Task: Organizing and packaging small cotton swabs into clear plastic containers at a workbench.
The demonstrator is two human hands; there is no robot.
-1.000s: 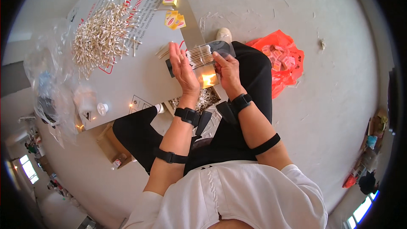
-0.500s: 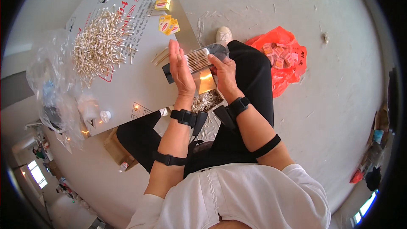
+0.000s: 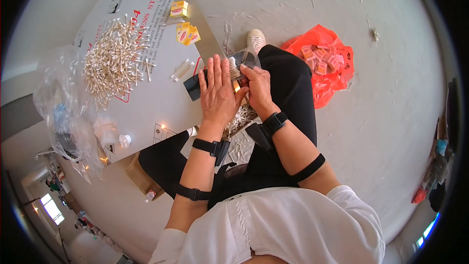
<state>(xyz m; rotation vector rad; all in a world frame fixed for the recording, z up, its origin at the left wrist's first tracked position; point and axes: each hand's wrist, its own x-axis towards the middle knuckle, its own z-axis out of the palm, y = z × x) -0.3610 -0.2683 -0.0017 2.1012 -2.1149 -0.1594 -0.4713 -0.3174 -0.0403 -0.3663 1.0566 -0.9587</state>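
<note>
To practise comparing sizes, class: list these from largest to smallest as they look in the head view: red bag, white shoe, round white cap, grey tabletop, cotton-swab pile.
Grey tabletop
Red bag and cotton-swab pile: too alike to rank
White shoe
Round white cap

Cotton swabs (image 3: 233, 70) lay side by side in a row, mostly hidden beneath the left hand (image 3: 218, 93), spread flat over them; white tips showed past its fingers. Clear plastic film (image 3: 251, 58) extended beyond the tips, its near edge pinched by the right hand (image 3: 259, 86). A dark flat piece (image 3: 192, 88) projected at a slant beyond the left fingers; its join to the film was hidden.
</note>
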